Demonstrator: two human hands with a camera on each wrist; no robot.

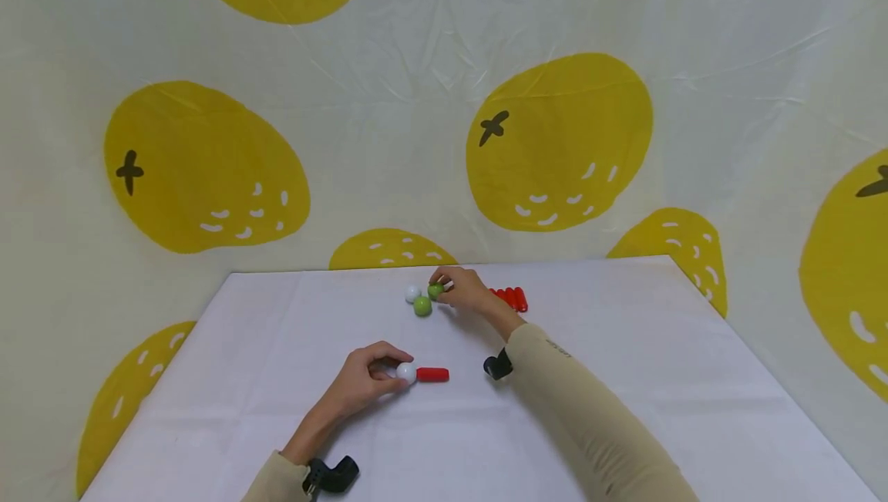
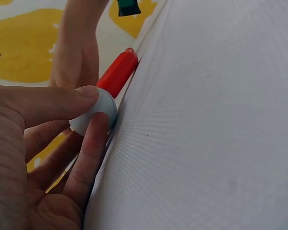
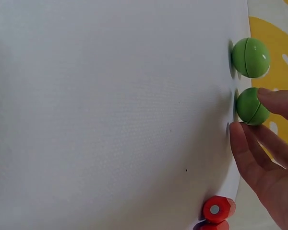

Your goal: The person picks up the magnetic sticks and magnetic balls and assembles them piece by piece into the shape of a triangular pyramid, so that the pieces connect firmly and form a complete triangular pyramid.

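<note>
White ball and green ball, each pinched by 1 hand on the table.

Left hand pinches a white ball touching a red peg at its 3 o'clock. Right hand pinches a green ball; a second green ball lies at its 7 o'clock, another white ball at 9, red pegs at 3, on the white table.
</note>
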